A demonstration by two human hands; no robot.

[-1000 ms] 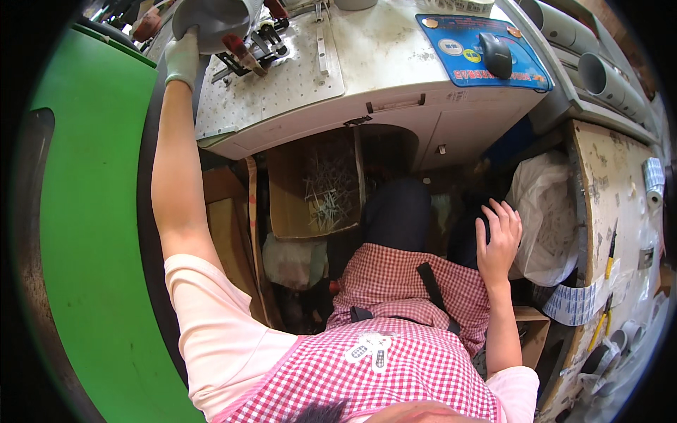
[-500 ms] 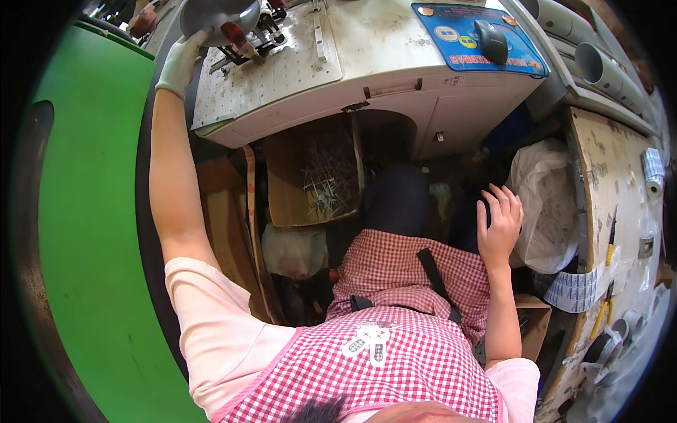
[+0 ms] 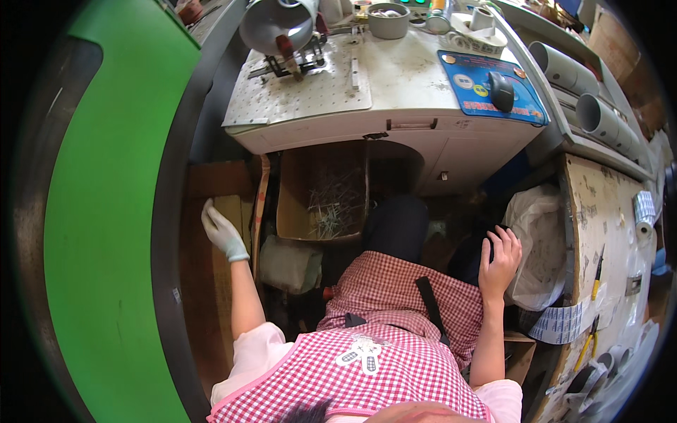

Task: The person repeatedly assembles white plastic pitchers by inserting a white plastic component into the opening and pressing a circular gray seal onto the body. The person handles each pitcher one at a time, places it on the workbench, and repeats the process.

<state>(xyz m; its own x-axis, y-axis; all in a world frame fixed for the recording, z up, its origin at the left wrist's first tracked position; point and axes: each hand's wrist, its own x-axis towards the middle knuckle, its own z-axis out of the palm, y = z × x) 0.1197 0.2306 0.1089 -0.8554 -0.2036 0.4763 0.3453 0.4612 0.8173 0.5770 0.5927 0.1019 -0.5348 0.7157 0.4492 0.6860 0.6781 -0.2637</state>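
Observation:
My left hand, in a white glove, hangs over the brown cardboard box left of my legs. Its fingers are stretched out and nothing shows in them. On my right knee lies my bare right hand, empty, fingers spread. A wide grey pipe sits on a black clamp fixture at the worktop's far left. A red-and-brown handled part stands in front of the pipe's opening.
Under the worktop a carton holds thin clear strips. A mouse lies on a blue pad. Grey pipes rest on the right shelf; yellow-handled tools lie on the side bench. A green panel stands left.
My left hand has left the grey pipe and come back down beside my legs, over the cardboard box. The view has shifted, showing more worktop. My right hand stays on the knee.

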